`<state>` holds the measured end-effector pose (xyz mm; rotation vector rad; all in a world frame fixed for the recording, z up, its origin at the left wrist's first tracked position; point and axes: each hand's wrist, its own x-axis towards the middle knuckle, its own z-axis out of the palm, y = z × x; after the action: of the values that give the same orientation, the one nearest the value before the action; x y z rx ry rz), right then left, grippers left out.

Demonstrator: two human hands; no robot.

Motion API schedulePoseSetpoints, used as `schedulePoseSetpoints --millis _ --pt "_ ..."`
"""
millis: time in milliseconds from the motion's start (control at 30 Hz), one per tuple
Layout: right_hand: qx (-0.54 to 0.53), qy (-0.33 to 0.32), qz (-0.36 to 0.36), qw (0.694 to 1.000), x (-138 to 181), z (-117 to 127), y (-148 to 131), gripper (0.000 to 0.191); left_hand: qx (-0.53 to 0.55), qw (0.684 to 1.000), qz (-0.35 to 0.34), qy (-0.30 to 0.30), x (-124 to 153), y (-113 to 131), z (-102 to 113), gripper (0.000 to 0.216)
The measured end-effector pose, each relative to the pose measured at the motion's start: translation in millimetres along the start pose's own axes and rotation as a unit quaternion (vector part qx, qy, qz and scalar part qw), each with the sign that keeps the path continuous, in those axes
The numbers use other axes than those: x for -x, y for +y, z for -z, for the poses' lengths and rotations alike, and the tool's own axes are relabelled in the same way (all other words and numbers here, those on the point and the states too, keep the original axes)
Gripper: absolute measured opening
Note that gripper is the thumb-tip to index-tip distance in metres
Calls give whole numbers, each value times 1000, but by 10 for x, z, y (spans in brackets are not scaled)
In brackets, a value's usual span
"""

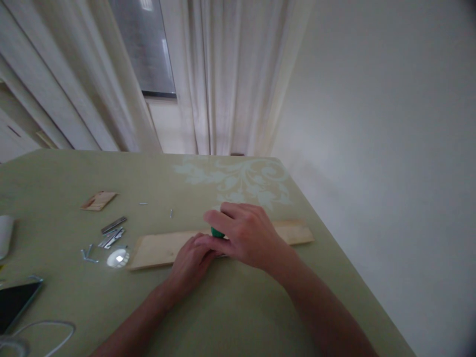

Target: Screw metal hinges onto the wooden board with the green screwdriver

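Observation:
A long pale wooden board (158,248) lies flat across the table. Over its middle, my right hand (247,233) is closed around a green handle (216,232), which looks like a screwdriver's; the rest of the tool is hidden by my fingers. My left hand (193,255) rests on the board just left of it, fingers pressed together and touching the right hand. What its fingertips pinch or hold down is hidden. A thin bit of metal (222,256) peeks out under my hands at the board's near edge.
Left of the board lie metal hinges (111,237), several screws (89,254) and a shiny round clear dish (118,258). Beyond are a small wood piece (98,201) and a lone screw (171,213). A phone (18,302) and white cable (55,323) occupy the near left. A wall stands right.

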<state>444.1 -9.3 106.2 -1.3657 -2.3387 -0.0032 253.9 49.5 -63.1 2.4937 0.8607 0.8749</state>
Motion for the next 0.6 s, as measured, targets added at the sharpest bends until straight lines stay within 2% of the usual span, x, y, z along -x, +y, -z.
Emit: schedulePoseSetpoints --millis 133,200,300,400,533,600 --pt "-115 -21 19 993 11 56 -10 39 13 1000 -15 6 -13 13 27 24" --pt "-140 -19 13 990 17 66 18 37 13 1000 -25 7 -16 12 38 23" --pt "-108 7 5 994 3 9 60 26 20 1000 -5 -5 -10 4 44 20" --pt "-31 30 15 999 -21 -48 43 31 27 999 24 -8 -4 4 51 18" --pt "-79 -14 43 996 -10 12 -33 21 17 1000 16 -8 -6 16 50 19" --pt "-86 -34 56 994 1 44 -45 24 11 1000 13 0 -3 14 36 22"
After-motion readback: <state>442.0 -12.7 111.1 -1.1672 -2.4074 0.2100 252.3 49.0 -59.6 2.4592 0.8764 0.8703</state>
